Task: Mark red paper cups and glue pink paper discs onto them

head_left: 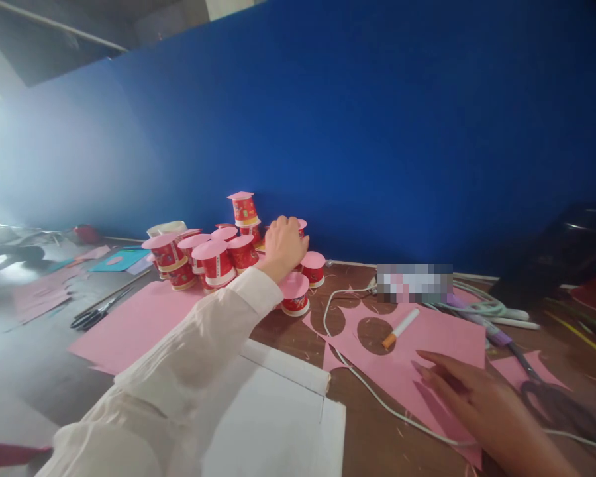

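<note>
Red paper cups point(217, 267) with flat pink paper tops stand in a cluster, some stacked, against the blue wall. My left hand point(284, 244) reaches in at the right side of the cluster, its fingers curled down over a cup there; what they grip is mostly hidden. Two cups, one point(295, 301) nearer and one point(312, 268) behind, stand just right of my wrist. My right hand point(459, 387) hovers over pink paper point(442, 331) with cut-out round holes, fingers apart and holding nothing. An orange-and-white stick point(400, 328) lies by one hole.
A white board point(278, 417) lies in front. Black scissors point(99, 313) and pink sheets point(144, 318) are at the left. A white cable point(372, 394) crosses the brown table point(372, 444). Dark-handled scissors point(551, 397) and coiled cable point(481, 298) lie at the right.
</note>
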Available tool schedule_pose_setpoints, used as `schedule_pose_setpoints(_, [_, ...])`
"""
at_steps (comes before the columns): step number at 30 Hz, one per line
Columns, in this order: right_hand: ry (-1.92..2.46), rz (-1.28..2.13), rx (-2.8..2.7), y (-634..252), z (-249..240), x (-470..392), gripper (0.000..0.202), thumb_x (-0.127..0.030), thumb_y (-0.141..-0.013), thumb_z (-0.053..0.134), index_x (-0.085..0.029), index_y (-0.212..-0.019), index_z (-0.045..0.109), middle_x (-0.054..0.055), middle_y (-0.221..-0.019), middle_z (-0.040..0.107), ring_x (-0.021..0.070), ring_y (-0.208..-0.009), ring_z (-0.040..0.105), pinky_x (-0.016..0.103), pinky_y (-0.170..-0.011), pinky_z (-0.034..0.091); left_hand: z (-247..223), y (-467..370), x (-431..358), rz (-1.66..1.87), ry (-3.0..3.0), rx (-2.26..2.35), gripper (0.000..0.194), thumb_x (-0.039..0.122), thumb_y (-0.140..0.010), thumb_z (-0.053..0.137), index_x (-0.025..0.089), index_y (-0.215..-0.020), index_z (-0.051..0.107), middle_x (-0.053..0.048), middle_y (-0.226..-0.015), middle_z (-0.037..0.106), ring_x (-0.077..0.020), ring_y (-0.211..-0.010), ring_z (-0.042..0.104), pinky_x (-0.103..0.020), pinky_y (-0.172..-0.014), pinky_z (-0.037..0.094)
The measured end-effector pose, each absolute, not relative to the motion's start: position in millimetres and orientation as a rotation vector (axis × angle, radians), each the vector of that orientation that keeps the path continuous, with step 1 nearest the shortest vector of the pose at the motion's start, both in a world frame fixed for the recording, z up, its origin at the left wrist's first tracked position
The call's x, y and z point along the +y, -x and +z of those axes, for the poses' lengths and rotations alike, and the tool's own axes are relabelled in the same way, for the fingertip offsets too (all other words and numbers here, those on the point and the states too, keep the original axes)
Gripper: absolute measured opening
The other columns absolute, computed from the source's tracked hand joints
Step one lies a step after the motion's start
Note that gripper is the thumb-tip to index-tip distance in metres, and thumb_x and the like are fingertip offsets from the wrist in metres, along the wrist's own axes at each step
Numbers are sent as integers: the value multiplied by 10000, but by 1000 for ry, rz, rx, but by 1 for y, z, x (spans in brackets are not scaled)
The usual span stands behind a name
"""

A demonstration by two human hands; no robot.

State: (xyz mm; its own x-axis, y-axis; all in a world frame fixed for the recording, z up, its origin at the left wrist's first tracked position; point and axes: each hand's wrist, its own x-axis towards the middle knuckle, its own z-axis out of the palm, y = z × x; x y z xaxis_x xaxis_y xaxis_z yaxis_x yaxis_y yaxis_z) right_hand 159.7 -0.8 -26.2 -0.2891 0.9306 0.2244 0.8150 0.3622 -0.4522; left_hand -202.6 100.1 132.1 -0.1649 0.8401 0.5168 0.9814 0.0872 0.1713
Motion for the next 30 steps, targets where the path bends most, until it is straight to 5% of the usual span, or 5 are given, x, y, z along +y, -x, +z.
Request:
schedule_pose_setpoints(4, [1522, 397, -2199, -158, -25, -1, 423, -572, -891, 522, -287, -1134, 720, 48, -1006, 778, 210, -849, 741, 306, -759, 581, 136, 194, 80, -272, 2265, -2153, 278, 306, -922, 453, 177, -1059, 657, -125, -1075, 681, -264, -980, 650, -351, -812, 479])
schedule_pose_setpoints(8, [1524, 391, -2185, -156, -23, -1, 411, -567, -880, 537, -283, -1107, 728, 40, -947, 782, 189, -758, 731, 282, -713, 576, 137, 186, 77, -24, 2519, -2115, 214, 350, -856, 578, 198, -915, 716, -68, -923, 727, -211, -826, 668, -286, -709, 466])
schedule_pose_setpoints(16, [1545, 343, -2173, -162, -27, 0, 428, -569, -887, 520, -289, -1148, 712, 52, -967, 781, 204, -775, 741, 300, -700, 587, 129, 171, 90, 264, 2624, -2098, 224, 359, -820, 653, 172, -902, 745, -92, -970, 752, -221, -888, 675, -267, -754, 469])
schedule_pose_setpoints(25, [1502, 273, -2208, -162, -30, 1, 384, -533, -893, 519, -305, -1121, 726, 46, -1036, 776, 228, -844, 751, 330, -741, 596, 124, 170, 99, 175, 2644, -2115, 305, 326, -787, 679, 177, -1047, 739, -109, -1057, 750, -246, -963, 681, -291, -840, 485])
schedule_pose_setpoints(30, [1541, 281, -2196, -162, -26, -1, 403, -564, -892, 511, -314, -1129, 721, 30, -976, 785, 218, -831, 752, 299, -678, 586, 128, 183, 88, -189, 2609, -2144, 308, 389, -844, 628, 202, -1061, 742, -85, -1084, 750, -250, -1016, 684, -294, -883, 493])
